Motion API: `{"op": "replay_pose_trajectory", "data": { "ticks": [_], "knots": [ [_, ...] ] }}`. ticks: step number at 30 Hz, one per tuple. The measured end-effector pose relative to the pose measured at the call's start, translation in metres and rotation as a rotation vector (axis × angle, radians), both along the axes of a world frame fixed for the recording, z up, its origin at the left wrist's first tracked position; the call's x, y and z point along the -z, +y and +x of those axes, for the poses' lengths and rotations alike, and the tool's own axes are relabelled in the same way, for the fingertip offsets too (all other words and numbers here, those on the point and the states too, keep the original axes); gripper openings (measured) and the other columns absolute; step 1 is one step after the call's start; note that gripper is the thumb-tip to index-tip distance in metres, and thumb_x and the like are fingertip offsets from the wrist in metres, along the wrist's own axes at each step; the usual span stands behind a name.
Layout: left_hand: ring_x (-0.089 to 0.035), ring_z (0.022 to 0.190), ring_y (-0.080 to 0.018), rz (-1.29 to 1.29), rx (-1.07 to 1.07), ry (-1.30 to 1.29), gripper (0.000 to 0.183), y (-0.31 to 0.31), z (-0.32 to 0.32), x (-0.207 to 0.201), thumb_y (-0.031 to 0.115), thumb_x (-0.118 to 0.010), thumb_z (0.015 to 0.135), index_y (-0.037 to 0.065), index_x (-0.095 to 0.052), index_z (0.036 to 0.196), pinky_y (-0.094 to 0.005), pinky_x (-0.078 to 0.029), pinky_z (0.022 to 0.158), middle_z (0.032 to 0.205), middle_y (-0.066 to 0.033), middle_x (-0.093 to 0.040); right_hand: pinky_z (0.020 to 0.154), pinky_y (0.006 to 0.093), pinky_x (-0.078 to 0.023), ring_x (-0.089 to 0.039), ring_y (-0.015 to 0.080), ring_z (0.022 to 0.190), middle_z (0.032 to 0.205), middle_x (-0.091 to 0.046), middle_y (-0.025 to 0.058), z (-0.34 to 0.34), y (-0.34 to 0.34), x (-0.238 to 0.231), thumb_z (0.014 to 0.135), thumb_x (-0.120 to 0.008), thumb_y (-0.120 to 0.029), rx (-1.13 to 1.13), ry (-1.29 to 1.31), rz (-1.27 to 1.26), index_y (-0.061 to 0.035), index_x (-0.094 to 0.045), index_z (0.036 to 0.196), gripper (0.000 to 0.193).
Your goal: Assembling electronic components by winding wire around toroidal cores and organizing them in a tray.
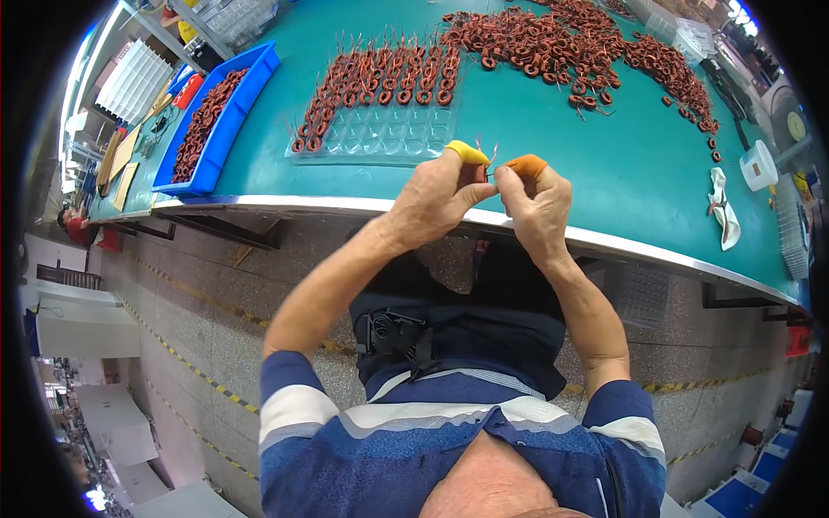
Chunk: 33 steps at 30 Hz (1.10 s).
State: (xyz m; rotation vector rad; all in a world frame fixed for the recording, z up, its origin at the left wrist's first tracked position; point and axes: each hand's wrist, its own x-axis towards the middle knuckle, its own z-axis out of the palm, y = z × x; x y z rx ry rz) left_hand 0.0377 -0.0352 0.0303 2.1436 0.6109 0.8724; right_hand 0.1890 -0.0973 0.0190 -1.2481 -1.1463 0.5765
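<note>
1. Head view, closest in: blue-and-white striped shirt [449, 449] and both bare forearms reaching up to the edge of the green table [622, 181].
2. Left hand [436, 198], yellow finger cot on the forefinger, pinches a small copper coil [480, 173] just past the table edge. Right hand [537, 203], orange cot, pinches one of its thin wire leads, fingertips nearly touching the left's.
3. Looks to me like lead-straightening on one coil; next it probably needs seating in a free pocket of the clear tray [380, 129], whose far rows are already filled.
4. Loose coil pile [553, 43] sits further back, blue bin [216, 121] off left.
</note>
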Motion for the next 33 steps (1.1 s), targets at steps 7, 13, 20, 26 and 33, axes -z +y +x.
{"op": "replay_pose_trajectory", "data": {
  "ticks": [7, 13, 20, 26, 33],
  "knots": [
    [-0.061, 0.073, -0.0179, -0.699, 0.242, -0.688, 0.030, -0.021, 0.009, 0.027, 0.022, -0.049, 0.099, -0.001, -0.041, 0.118, -0.0296, -0.055, 0.061, 0.086, -0.0110, -0.055, 0.044, 0.0193, -0.035, -0.045, 0.0050, 0.046, 0.056, -0.054, -0.0007, 0.005, 0.003, 0.000, 0.086, -0.066, -0.019, -0.257, 0.478, -0.132, 0.0008, -0.063, 0.078, 0.022],
    [-0.060, 0.073, -0.0183, -0.757, 0.156, -0.595, 0.033, -0.016, 0.000, 0.025, 0.019, -0.048, 0.099, 0.000, -0.038, 0.124, -0.0292, -0.052, 0.061, 0.091, -0.0117, -0.056, 0.052, 0.0181, -0.039, -0.051, 0.0051, 0.058, 0.072, -0.059, 0.0017, -0.002, 0.008, 0.008, 0.085, -0.071, -0.023, -0.322, 0.494, -0.134, 0.0019, -0.060, 0.103, 0.032],
    [-0.056, 0.063, -0.0117, -0.823, -0.047, -0.577, 0.020, -0.018, -0.002, 0.030, 0.016, -0.046, 0.100, 0.000, -0.048, 0.111, -0.0232, -0.047, 0.054, 0.079, -0.0056, -0.056, 0.059, 0.0190, -0.047, -0.057, 0.0068, 0.068, 0.081, -0.059, 0.0024, -0.017, 0.012, 0.018, 0.084, -0.073, -0.014, -0.204, 0.360, 0.010, 0.0032, -0.054, 0.113, 0.039],
    [-0.055, 0.061, -0.0120, -0.826, -0.073, -0.622, 0.020, -0.015, -0.004, 0.034, 0.018, -0.049, 0.099, 0.002, -0.051, 0.110, -0.0236, -0.045, 0.052, 0.080, -0.0054, -0.057, 0.061, 0.0194, -0.050, -0.058, 0.0079, 0.068, 0.086, -0.059, 0.0050, -0.011, 0.006, 0.016, 0.084, -0.074, -0.022, -0.121, 0.293, 0.011, 0.0028, -0.047, 0.122, 0.053],
    [-0.054, 0.061, -0.0094, -0.701, -0.046, -0.506, 0.018, -0.016, -0.011, 0.033, 0.017, -0.046, 0.100, 0.001, -0.051, 0.108, -0.0214, -0.044, 0.053, 0.080, -0.0041, -0.057, 0.063, 0.0210, -0.049, -0.060, 0.0083, 0.071, 0.085, -0.062, 0.0031, -0.020, 0.016, 0.006, 0.085, -0.072, -0.013, -0.335, 0.349, -0.061, 0.0026, -0.053, 0.116, 0.040]
  ]
}}
